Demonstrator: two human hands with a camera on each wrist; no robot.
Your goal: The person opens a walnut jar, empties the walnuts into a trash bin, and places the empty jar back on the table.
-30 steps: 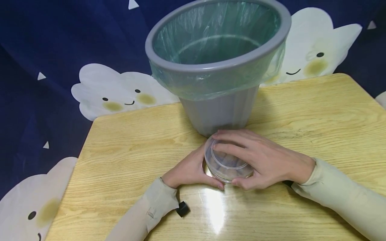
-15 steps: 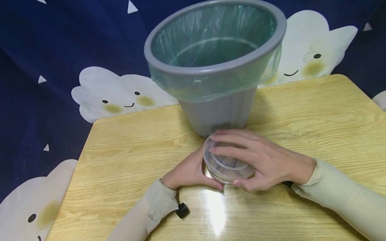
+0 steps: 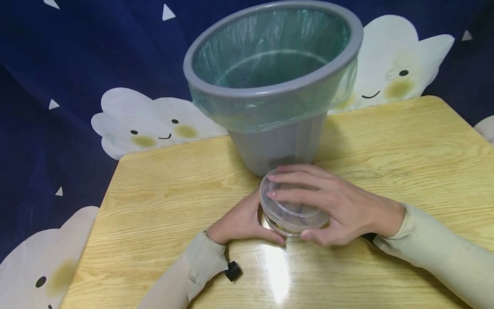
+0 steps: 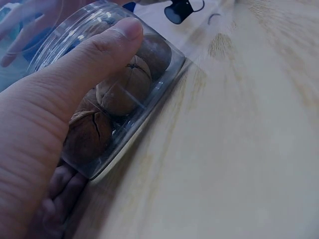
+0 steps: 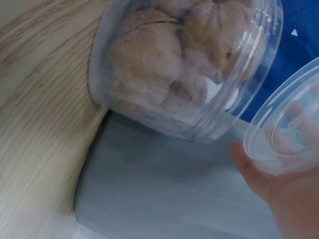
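A clear plastic jar (image 3: pixel 278 230) of cracked-shell walnuts (image 5: pixel 144 55) stands on the wooden table, close in front of the bin. My left hand (image 3: pixel 243 219) grips its side, the thumb (image 4: pixel 107 47) lying across the wall in the left wrist view. My right hand (image 3: pixel 339 206) holds the round translucent lid (image 3: pixel 272 206) by its edge from above, fingers spread over the top. The right wrist view shows the lid (image 5: pixel 264 144) apart from the jar's threaded mouth (image 5: pixel 249 74), with a gap between them. A small white piece (image 5: pixel 219 92) shows among the walnuts.
Right behind the jar stands a grey bin (image 3: pixel 278 146) lined with a green bag (image 3: pixel 247 113). Beyond the table's (image 3: pixel 173 180) back edge hangs a dark blue cloth (image 3: pixel 50 47) with smiling clouds. A black device (image 3: pixel 233 271) sits at the left sleeve cuff.
The lid has risen slightly from the jar and shifted a little right with my right hand, showing more of the jar's rim. My left hand has stayed on the jar.
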